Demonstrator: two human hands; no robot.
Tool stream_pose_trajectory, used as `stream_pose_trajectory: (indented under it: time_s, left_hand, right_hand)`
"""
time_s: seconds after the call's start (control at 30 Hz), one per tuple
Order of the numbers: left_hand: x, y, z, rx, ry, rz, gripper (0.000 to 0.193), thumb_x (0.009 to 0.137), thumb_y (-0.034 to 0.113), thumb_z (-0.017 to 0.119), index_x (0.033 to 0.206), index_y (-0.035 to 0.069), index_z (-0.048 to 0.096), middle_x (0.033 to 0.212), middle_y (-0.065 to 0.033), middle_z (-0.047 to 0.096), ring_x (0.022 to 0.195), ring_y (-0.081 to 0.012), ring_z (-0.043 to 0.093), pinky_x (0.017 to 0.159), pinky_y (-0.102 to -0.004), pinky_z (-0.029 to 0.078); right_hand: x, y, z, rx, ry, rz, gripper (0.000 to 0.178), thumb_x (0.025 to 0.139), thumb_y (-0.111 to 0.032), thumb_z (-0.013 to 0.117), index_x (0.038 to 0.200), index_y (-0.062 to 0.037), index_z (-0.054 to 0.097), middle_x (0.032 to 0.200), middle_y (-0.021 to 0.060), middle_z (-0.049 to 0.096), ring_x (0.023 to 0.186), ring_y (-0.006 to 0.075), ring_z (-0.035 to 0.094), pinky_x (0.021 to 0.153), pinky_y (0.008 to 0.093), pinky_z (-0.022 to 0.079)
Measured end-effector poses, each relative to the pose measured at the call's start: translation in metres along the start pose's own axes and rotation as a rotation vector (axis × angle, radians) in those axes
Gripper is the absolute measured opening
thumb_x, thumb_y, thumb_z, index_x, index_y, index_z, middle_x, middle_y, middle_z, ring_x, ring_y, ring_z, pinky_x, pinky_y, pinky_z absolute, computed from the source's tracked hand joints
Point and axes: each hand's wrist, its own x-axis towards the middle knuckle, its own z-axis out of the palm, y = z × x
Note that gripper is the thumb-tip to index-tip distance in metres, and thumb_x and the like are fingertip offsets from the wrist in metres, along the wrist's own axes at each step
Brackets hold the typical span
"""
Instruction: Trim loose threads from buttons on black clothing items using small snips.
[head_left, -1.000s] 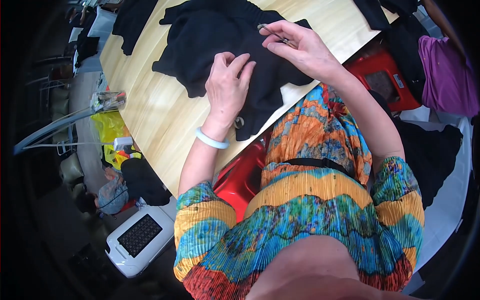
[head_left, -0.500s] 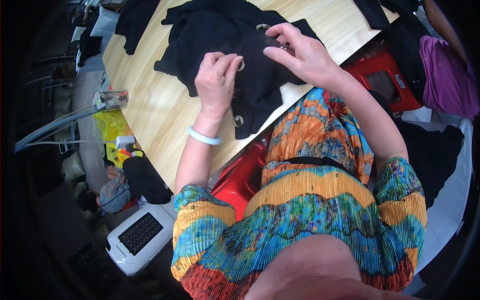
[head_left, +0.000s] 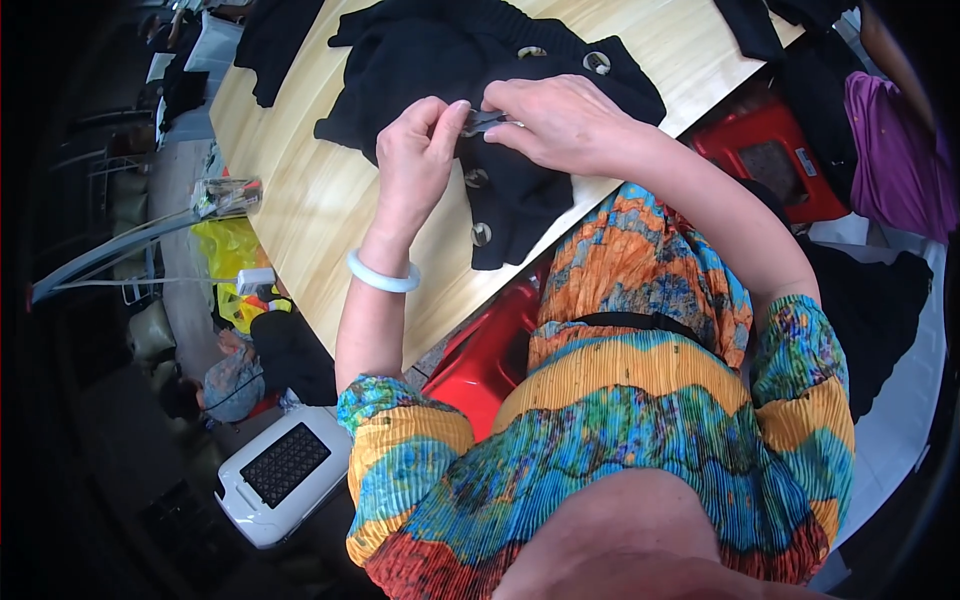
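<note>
Blk garment (head_left: pixel 430 60) spread on wood table (head_left: pixel 300 210)

Lies by near edge, prob. for easy reach; lg. buttons (head_left: pixel 597 63) face up. Sm. metal tool (head_left: pixel 487 122) clamped in R hand (head_left: pixel 565 125), pointed twd L hand (head_left: pixel 412 155), likely for close control; L thumb + finger pinched together, can't tell on what.

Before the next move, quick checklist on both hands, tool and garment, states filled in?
1. Right hand has the small metal tool: ok, held in its fingers.
2. Left hand well away from the tool: not ok, its fingertips are right by the tool's tip.
3. What the left hand pinches: cannot tell, too small and partly hidden.
4. Black garment supported: ok, it lies on the wooden table.
5. Buttons visible: ok, at least four show on the garment.
6. Bangle off the garment: ok, it sits down the left forearm.
</note>
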Motion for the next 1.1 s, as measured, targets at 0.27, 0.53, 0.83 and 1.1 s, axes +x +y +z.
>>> stream_pose_trajectory:
  time_s: [0.27, 0.53, 0.83, 1.1]
  left_hand:
    - [-0.001, -0.004, -0.007, -0.15, 0.192, 0.105, 0.017, 0.083, 0.014, 0.057, 0.072, 0.002, 0.056, 0.056, -0.003, 0.048, 0.05, -0.0108, 0.046, 0.046, -0.0239, 0.035]
    - [-0.052, -0.06, -0.023, -0.731, 0.289, -0.564, 0.037, 0.09, 0.033, 0.039, 0.083, 0.0, 0.056, 0.077, -0.0094, 0.059, 0.071, -0.0139, 0.055, 0.062, -0.0251, 0.043]
    - [-0.019, -0.02, 0.02, -0.488, -0.09, -0.371, 0.026, 0.083, 0.025, 0.057, 0.084, -0.001, 0.06, 0.064, 0.0032, 0.05, 0.058, -0.0043, 0.041, 0.053, -0.0193, 0.034]
    - [-0.015, 0.011, 0.006, -1.196, -0.35, -0.506, 0.013, 0.086, 0.012, 0.052, 0.089, 0.002, 0.059, 0.085, -0.0025, 0.061, 0.077, -0.007, 0.055, 0.072, -0.0192, 0.044]
  right_hand:
    - [0.0, 0.0, -0.001, 0.001, 0.069, 0.028, 0.02, 0.08, -0.022, 0.055, 0.089, -0.0033, 0.053, 0.076, 0.0124, 0.059, 0.069, 0.0302, 0.057, 0.062, 0.0355, 0.045]
    - [-0.022, 0.053, -0.033, 0.502, 0.431, 0.337, 0.027, 0.085, -0.02, 0.055, 0.102, 0.0008, 0.052, 0.08, 0.0007, 0.055, 0.076, 0.0048, 0.051, 0.068, 0.0177, 0.04]
    - [-0.028, 0.019, -0.023, 0.455, 0.382, 0.207, 0.031, 0.079, -0.021, 0.062, 0.102, -0.0015, 0.052, 0.08, 0.0061, 0.058, 0.07, 0.0117, 0.055, 0.066, 0.0227, 0.044]
    - [-0.037, 0.014, -0.024, 0.643, 0.19, 0.277, 0.033, 0.082, -0.008, 0.056, 0.112, -0.0004, 0.047, 0.094, 0.0048, 0.055, 0.087, 0.0081, 0.053, 0.078, 0.0204, 0.042]
